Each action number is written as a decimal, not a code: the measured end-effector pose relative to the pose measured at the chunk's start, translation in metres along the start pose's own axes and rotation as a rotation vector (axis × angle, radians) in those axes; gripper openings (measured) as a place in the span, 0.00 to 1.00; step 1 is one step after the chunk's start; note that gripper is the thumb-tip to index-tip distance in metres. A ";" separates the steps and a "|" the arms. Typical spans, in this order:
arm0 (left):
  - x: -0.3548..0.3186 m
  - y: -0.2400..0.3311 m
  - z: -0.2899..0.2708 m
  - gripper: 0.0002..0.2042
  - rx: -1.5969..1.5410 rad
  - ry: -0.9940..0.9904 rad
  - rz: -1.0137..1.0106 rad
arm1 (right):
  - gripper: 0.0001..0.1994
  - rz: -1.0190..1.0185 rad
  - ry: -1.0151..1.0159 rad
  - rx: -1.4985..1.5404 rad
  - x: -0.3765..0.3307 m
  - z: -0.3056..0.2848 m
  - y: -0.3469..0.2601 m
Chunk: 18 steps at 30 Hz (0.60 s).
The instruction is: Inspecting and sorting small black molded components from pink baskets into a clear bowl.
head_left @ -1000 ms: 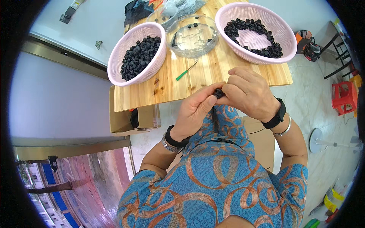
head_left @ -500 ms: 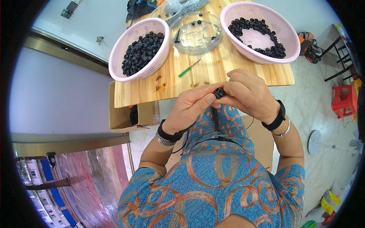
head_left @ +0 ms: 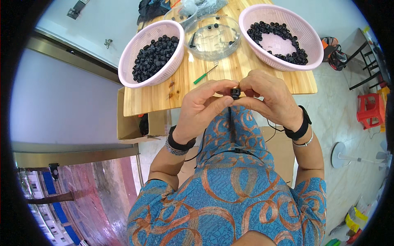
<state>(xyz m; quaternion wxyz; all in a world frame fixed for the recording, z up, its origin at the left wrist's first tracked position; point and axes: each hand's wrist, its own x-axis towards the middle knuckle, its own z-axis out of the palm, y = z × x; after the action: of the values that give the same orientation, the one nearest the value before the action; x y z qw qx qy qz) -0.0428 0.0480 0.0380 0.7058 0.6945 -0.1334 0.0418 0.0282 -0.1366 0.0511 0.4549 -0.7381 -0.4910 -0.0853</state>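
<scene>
A wooden table (head_left: 143, 98) bears the right pink basket (head_left: 274, 44), the left pink basket (head_left: 174, 65) and, between them, a clear round tray (head_left: 213, 53). The left hand (head_left: 202, 104) and right hand (head_left: 269, 98) are narrowed to a pinch; a green-handled screwdriver (head_left: 200, 78) lies beyond. Smallest — held between both hands' thumbs and fingers, by the table's near edge — is one black part (head_left: 235, 94).

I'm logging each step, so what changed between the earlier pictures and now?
The black part has turned to show its side; the left hand and right hand have shifted into wider pinches around it. Nothing was let go. The left pink basket, right pink basket and green-handled tool stayed put.
</scene>
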 end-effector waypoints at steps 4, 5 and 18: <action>-0.002 0.000 -0.004 0.13 -0.138 -0.022 -0.040 | 0.12 0.213 -0.058 0.285 0.001 -0.001 -0.002; -0.002 -0.001 -0.004 0.13 -0.138 -0.021 -0.037 | 0.12 0.210 -0.059 0.283 0.000 0.002 -0.002; 0.001 -0.002 0.002 0.13 -0.275 0.052 -0.051 | 0.10 0.502 0.168 0.836 -0.005 0.024 -0.002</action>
<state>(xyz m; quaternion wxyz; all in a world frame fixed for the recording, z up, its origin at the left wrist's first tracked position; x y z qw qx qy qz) -0.0416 0.0456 0.0360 0.7983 0.5932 -0.1019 0.0235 0.0160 -0.1216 0.0356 0.7566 -0.5786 -0.2517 0.1717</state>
